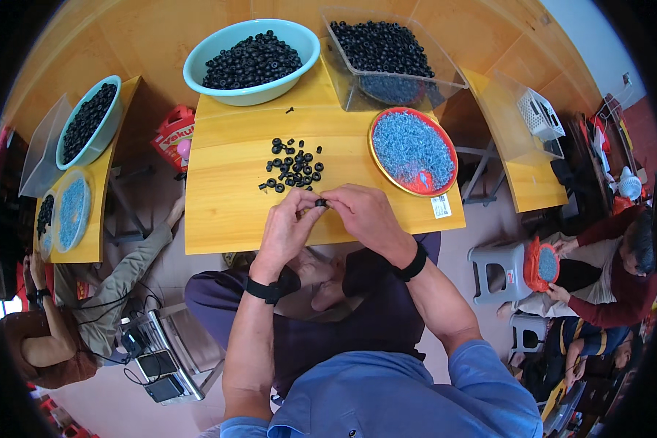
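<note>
My left hand [293, 220] and my right hand [363, 213] meet at the near side of the yellow table [230, 197]. Between their fingertips is a small black ring-shaped part [320, 202], pinched from both sides. The fingers hide most of it, and I cannot make out whether a smaller piece is in it. Just beyond my hands lie several loose black parts [298, 166], some ring-shaped and some thinner. To the right, a round red tray [449, 140] with a yellow rim holds a heap of small bluish, shiny pieces [410, 146].
A pale blue basin [252, 95] and a clear plastic bin [387, 73], both full of black parts, stand at the table's far side. Side tables [536, 186] flank mine. People sit left and right; a grey stool [495, 274] is on the right.
</note>
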{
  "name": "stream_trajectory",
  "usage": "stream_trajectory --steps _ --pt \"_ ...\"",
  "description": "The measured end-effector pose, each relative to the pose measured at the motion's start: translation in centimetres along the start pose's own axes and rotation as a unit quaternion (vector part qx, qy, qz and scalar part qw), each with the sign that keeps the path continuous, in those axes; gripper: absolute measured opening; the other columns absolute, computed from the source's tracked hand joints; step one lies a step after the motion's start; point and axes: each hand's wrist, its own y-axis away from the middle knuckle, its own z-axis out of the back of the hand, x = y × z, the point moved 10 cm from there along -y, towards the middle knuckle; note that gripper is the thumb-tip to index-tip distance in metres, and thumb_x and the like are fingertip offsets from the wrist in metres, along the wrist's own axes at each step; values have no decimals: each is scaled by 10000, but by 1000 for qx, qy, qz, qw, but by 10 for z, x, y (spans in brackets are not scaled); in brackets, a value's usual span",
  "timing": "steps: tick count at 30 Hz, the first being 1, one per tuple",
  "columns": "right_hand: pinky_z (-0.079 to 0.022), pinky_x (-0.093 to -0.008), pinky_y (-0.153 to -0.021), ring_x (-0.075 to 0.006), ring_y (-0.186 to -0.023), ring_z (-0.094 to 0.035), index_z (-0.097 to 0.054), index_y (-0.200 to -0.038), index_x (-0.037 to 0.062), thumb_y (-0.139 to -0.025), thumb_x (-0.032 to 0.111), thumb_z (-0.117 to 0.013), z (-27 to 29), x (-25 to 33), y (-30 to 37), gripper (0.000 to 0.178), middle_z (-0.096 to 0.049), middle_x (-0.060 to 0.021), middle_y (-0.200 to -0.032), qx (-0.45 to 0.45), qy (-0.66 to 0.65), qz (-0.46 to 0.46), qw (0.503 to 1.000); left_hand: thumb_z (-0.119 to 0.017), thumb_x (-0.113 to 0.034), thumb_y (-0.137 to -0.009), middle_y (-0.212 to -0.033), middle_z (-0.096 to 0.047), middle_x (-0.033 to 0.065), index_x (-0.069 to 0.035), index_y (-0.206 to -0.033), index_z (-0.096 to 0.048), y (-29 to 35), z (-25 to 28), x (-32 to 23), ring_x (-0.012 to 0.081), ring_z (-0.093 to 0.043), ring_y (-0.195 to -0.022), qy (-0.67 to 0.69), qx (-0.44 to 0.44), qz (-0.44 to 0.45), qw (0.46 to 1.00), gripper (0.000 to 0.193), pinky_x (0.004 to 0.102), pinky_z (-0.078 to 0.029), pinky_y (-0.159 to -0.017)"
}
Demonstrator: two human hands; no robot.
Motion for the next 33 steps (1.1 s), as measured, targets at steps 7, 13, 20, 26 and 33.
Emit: stream_trajectory --steps 7,13,20,26,33 --pt "-542 -442 -659 -341 -758 -695 -726 -923 51 -900 119 -627 -11 -3 3 122 -703 -159 -815 6 47 10 999 -701 -70 -947 -878 -728 80 7 -1055 -631 0 -5 10 98 -643 -783 40 -10 -11 999 150 277 -502 -677" --pt "-536 -489 -644 -402 -696 -680 -662 -767 17 -802 124 -657 -29 -10 -11 112 -654 -208 -681 18 28 -1 999 -641 -58 -996 -811 -627 -11 -9 -1052 -612 -3 6 41 38 -505 -671 107 -21 58 992 80 202 -398 -598" --pt "-539 -490 -655 -410 -690 -680 -629 -750 -20 -806 99 -649 -25 -11 -6 134 -660 -233 -696 -59 -39 -15 997 -631 -68 -1015 -813 -583 -37 -20 -1075 -583 -11 6 36 31 -485 -683 160 -29 53 985 91 186 -387 -602" --pt "-539 -478 -645 -384 -685 -690 -655 -776 8 -813 122 -648 -29 -15 -7 120 -673 -205 -705 -40 -5 -24 999 -618 -53 -1015 -799 -546 -64 -28 -1083 -589 -7 8 42 26 -473 -715 144 -41 53 987 78 184 -401 -648" --pt "-548 -450 -647 -341 -739 -706 -711 -955 55 -843 99 -641 -25 -11 -3 139 -704 -158 -789 -3 12 15 1000 -638 -49 -993 -926 -678 9 -15 -1084 -609 -2 7 25 56 -591 -838 53 -20 56 997 101 214 -473 -759"
